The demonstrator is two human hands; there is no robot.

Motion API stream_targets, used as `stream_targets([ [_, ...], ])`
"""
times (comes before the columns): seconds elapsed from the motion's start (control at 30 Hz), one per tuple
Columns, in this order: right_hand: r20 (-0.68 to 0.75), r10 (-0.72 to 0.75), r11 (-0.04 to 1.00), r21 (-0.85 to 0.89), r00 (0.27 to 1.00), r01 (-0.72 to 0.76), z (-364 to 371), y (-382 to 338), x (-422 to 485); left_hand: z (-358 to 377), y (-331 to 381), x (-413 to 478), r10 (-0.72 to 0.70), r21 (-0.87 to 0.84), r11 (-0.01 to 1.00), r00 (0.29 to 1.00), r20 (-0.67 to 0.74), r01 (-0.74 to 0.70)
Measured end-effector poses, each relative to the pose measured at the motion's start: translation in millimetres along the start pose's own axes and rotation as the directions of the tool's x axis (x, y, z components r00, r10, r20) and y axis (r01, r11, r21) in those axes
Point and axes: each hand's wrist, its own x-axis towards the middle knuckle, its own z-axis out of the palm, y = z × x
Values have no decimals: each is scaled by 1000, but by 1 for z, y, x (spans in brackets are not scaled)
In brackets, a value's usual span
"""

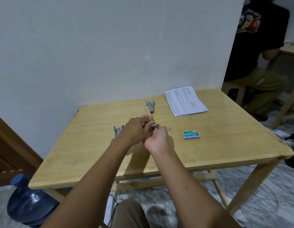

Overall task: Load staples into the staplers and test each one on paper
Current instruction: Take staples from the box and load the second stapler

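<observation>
Both hands are hovering above the bench (208,153): left hand (136,129) fingers are curling round a yellow stapler (156,118), right hand (157,137) fingers are pinching its metal end.

Two hands on a yellow stapler (155,119) above the table (225,145).
Left hand (136,129) grips the body; right hand (157,137) pinches the metal end. Staple box (191,135) lies just right.

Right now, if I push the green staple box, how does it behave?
The staple box lies flat on its broad face, so it should slide, not tip or roll. The wooden table looks smooth, so probably little drag. Small cardboard box: likely stiff, maybe heavy for its size if full; contents unseen.
</observation>
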Motion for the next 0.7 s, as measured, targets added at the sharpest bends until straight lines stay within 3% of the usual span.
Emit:
stream_targets([
  [0.2, -40, -34, 999, -15, 999, 33, -9, -2, 5, -7, 8, 2, -96, -281, 959, 972, -216, 32],
  [0.23, -54, -36, 999, -41, 998, 34, -8, -2, 5, -4, 8, 0, -86, -220, 974, 982, -168, 47],
  [0.3, -77, -24, 995, -97, 997, 17, -6, 1, 1, 1, 4, 0, -87, 55, 995, 994, 73, 83],
  [0.37, -66, -7, 994, -113, 998, -1, -9, 5, -2, -4, -3, 5, -110, 114, 990, 972, 208, 88],
  [0.47, -29, -8, 995, -96, 1000, 6, -10, 8, -1, -12, 3, 1, -113, -115, 985, 982, 153, 131],
  [0.53, -12, -15, 995, -102, 1000, 14, -10, 6, 3, -14, 5, -1, -205, -305, 925, 973, 106, 228],
  [0.63, 41, -58, 972, -227, 997, 66, -12, 2, 1, -19, 8, -5, -345, -535, 740, 913, 217, 407],
  [0.7, 86, -137, 912, -378, 987, 160, -18, -1, -2, -26, 11, -6, -374, -578, 666, 881, 290, 472],
])
